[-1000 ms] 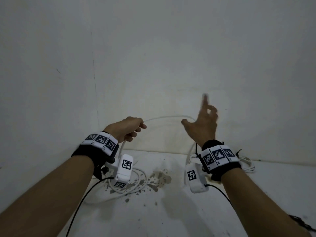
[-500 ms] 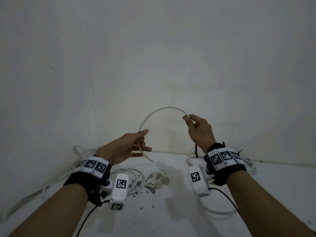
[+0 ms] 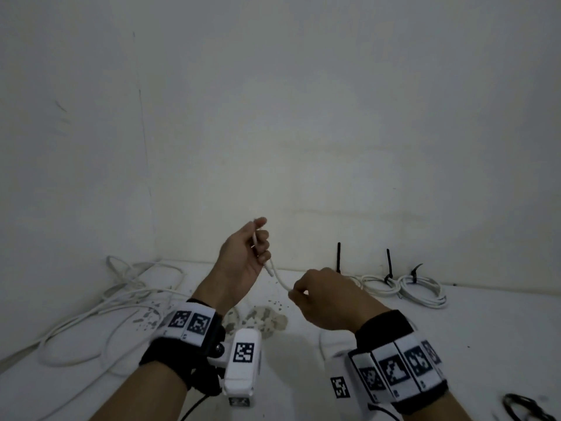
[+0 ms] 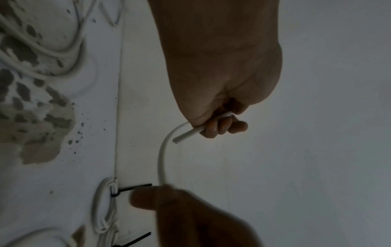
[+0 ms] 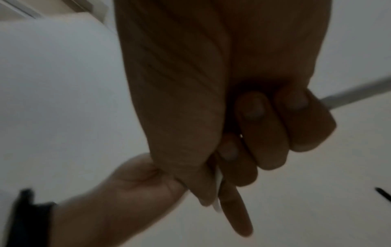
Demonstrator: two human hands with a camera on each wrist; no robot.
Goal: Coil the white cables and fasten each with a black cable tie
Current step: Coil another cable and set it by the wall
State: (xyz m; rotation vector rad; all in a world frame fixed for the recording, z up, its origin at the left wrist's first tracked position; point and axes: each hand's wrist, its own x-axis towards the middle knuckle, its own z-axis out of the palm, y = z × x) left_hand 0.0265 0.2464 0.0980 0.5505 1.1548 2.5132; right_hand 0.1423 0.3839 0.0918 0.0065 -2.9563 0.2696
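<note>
Nearest the camera, both forearms reach forward over the white table (image 3: pixel 485 329), each wrist carrying a black band with printed marker squares and a white camera unit.

The right hand (image 3: pixel 326 297) is held low, just above the table, knuckles up and fingers curled inward. Thumb and forefinger pinch the white cable (image 3: pixel 278 278); the right wrist view confirms the cable passing through the pinch, with the remaining fingers (image 5: pixel 260 130) folded into the palm.

The left hand (image 3: pixel 243 256) is raised higher and slightly farther off, palm turned toward the right, wrist cocked upward. Its fingers are closed round the cable. In the left wrist view the cut cable end (image 4: pixel 186 136) projects from the fist, and a second strand curves down from the same grip to the right hand. The short span between the two hands hangs in a shallow arc, clear of the table.

On the table to the left lie loose cables (image 3: pixel 100 314) in untidy loops. Between the wrists the surface shows a patch of chipped paint (image 3: pixel 267 319).

Farther back on the right, against the wall (image 3: pixel 303 117), lie coiled bundles (image 3: pixel 403 287) fastened with black cable ties (image 3: pixel 389 265), the tie tails standing upright.
</note>
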